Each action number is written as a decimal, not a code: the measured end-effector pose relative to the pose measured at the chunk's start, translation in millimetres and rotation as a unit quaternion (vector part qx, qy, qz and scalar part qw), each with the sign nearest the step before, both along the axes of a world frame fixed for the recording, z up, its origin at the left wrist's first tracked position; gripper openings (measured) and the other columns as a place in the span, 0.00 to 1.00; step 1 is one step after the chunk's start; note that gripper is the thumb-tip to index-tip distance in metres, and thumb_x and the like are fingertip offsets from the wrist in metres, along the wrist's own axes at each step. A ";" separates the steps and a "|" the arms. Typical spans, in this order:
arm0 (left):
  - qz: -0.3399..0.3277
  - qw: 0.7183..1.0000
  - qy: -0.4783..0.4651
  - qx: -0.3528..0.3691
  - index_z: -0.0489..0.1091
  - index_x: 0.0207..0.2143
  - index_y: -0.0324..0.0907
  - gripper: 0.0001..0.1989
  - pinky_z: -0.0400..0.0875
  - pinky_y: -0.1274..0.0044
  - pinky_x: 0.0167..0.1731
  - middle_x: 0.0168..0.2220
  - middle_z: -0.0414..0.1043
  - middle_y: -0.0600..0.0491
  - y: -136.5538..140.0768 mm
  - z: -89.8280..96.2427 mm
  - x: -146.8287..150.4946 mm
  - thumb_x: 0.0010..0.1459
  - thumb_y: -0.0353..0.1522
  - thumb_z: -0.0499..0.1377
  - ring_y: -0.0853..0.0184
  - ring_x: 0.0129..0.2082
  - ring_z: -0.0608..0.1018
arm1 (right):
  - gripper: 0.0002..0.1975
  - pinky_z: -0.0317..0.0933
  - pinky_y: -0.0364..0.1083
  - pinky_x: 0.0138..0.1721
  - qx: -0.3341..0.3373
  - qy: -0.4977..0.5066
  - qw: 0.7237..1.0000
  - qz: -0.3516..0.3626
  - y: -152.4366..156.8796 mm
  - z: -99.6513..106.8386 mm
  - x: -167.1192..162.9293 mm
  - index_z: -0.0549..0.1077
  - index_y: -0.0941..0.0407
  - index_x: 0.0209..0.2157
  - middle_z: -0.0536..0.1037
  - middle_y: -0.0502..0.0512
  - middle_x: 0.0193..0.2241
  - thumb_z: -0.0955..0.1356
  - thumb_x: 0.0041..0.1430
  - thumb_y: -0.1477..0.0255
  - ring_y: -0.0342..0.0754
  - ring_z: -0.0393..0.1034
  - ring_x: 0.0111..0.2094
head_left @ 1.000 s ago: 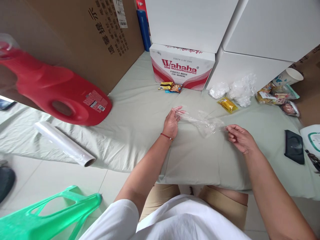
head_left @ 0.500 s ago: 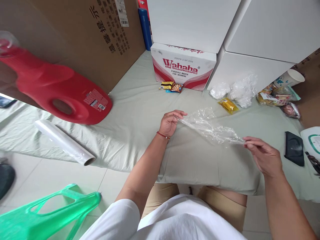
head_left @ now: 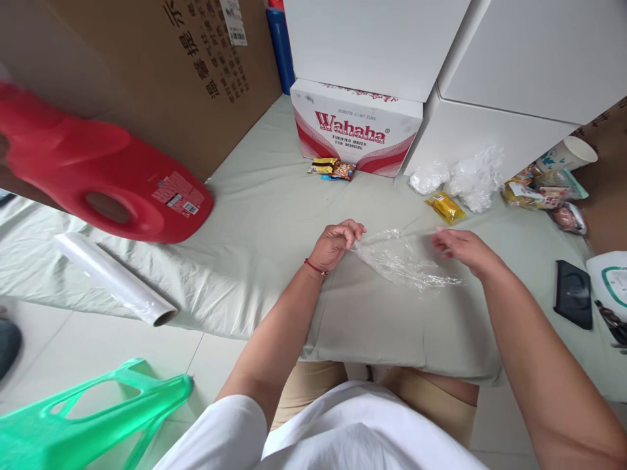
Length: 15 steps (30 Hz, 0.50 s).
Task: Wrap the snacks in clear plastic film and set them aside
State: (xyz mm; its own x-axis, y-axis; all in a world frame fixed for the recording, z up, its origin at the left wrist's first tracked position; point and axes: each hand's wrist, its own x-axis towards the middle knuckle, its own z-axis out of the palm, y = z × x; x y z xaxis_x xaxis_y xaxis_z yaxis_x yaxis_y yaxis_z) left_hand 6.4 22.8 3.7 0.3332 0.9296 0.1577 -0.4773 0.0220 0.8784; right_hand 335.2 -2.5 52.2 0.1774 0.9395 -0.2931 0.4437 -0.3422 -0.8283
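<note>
A crumpled clear sheet of plastic wrap (head_left: 404, 261) lies over the pale green cloth, its left end pinched in my left hand (head_left: 337, 245). My right hand (head_left: 463, 251) hovers past the sheet's right side, fingers loosely bent and apart, holding nothing. Just beyond it is a yellow snack packet (head_left: 445, 207), beside balled-up clear plastic (head_left: 475, 177). Two small snack packets (head_left: 333, 168) rest against the Wahaba-side carton, a white and red Wahaha water box (head_left: 357, 130). To the left lies a roll of plastic wrap (head_left: 115, 279).
A big red detergent bottle (head_left: 117, 176) leans by a brown carton (head_left: 147, 78) at left. White cabinets (head_left: 362, 46) stand at the back. On the right are a paper cup (head_left: 568, 155), snack bags (head_left: 543, 192) and a black phone (head_left: 573, 294). A green stool (head_left: 88, 424) stands below left.
My right hand has let go of the plastic wrap's right end and moved left and away from me. The sheet's right end has dropped. My left hand keeps its pinch.
</note>
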 end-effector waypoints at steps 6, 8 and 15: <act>-0.037 0.998 -0.004 0.042 0.72 0.13 0.44 0.19 0.62 0.59 0.62 0.31 0.72 0.47 -1.8 3.9 -3.6 0.45 0.40 0.76 0.54 0.50 0.75 | 0.17 0.58 0.42 0.26 -0.066 -0.038 0.981 0.178 30.4 -11.1 -38.6 0.81 0.54 0.25 0.78 0.50 0.24 0.81 0.44 0.55 0.42 0.64 0.26; -0.020 0.999 -0.001 0.051 0.72 0.13 0.44 0.19 0.61 0.60 0.64 0.35 0.73 0.46 -1.5 5.6 -4.8 0.45 0.40 0.76 0.53 0.55 0.73 | 0.17 0.62 0.44 0.32 0.029 -0.033 0.988 0.151 24.9 -4.4 -34.4 0.81 0.53 0.27 0.79 0.51 0.29 0.80 0.47 0.54 0.44 0.67 0.31; 0.171 0.984 0.050 0.015 0.72 0.19 0.42 0.12 0.66 0.67 0.59 0.55 0.72 0.48 9.7 -7.9 -5.9 0.46 0.33 0.73 0.55 0.64 0.68 | 0.16 0.71 0.47 0.32 0.210 0.028 0.973 0.096 -29.7 62.9 -9.3 0.79 0.51 0.34 0.78 0.52 0.30 0.77 0.57 0.53 0.47 0.72 0.31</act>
